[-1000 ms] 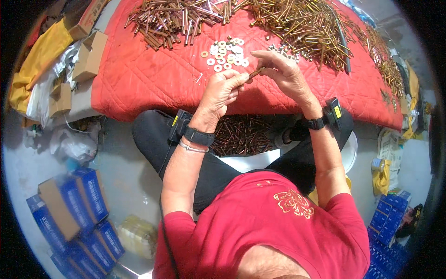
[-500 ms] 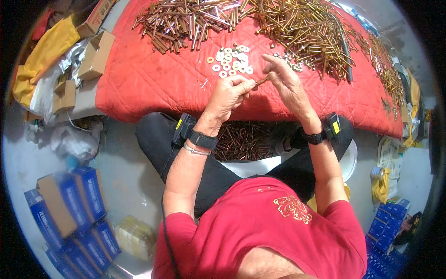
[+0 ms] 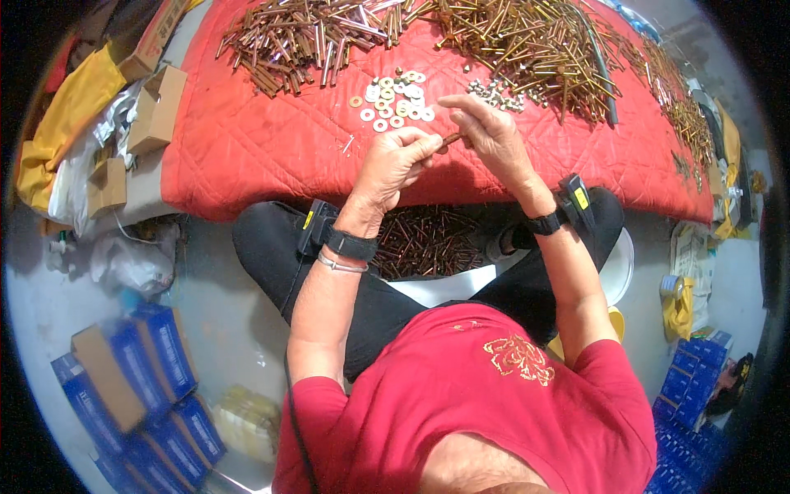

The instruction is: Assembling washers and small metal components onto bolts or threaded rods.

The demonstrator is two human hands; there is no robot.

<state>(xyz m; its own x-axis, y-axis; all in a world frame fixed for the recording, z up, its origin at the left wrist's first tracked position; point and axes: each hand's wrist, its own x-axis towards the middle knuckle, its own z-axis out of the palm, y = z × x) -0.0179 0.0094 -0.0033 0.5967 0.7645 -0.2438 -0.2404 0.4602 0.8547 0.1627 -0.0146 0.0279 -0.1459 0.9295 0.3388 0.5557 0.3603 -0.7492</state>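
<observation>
My left hand (image 3: 393, 167) pinches one end of a slim bronze-coloured bolt (image 3: 450, 140) between thumb and fingers, just above the near part of the red quilted cover (image 3: 271, 156). At the bolt's other end, my right hand (image 3: 496, 142) closes its thumb and fingers on it, with the index finger stretched out to the left. Beyond my hands lie several loose flat washers (image 3: 380, 125), mostly silvery with a few yellowish ones. Small metal nuts (image 3: 504, 99) are scattered to their right. The fingers hide parts of the bolt.
Metal tubes (image 3: 304, 41) are heaped at the far left, long golden bolts (image 3: 527, 49) at the far right beside a dark rod (image 3: 611, 103). Between my legs sits a pile of bronze-coloured bolts (image 3: 428, 243). Blue boxes (image 3: 132, 354) stack at lower left; an open carton (image 3: 156, 111) stands left.
The whole view has shifted slightly. Both hands keep hold of the bolt; my right fingers have closed in more on its end.
</observation>
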